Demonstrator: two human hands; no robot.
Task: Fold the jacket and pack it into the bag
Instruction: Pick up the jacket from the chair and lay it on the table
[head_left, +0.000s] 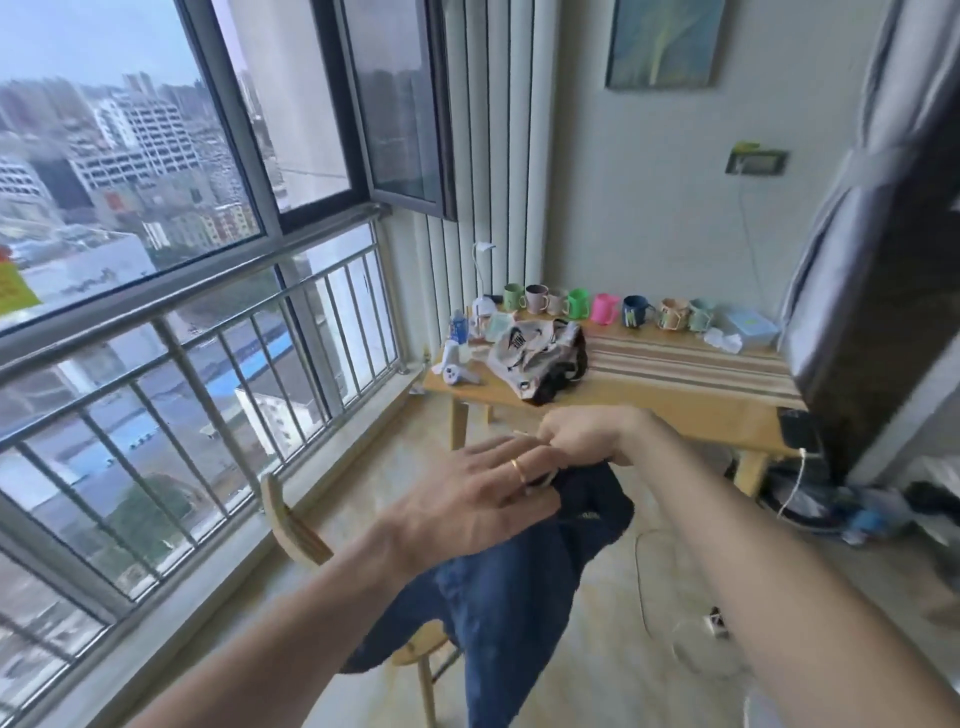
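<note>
A dark blue denim jacket (524, 597) hangs in front of me, above the floor and a wooden chair. My right hand (582, 434) is closed on its top edge near the collar and holds it up. Just to the left, my left hand (478, 499), wearing a gold ring, has its fingers curled at the same top edge, touching the cloth. The bag (540, 358), beige with black trim and straps, lies crumpled at the left end of the wooden table (649, 400), beyond both hands.
A row of coloured mugs (602, 306) lines the table's back, with small bottles and a white hair dryer (457, 371) at its left end. A wooden chair (296, 525) stands under the jacket. Window railing runs along the left. Cables lie on the floor at right.
</note>
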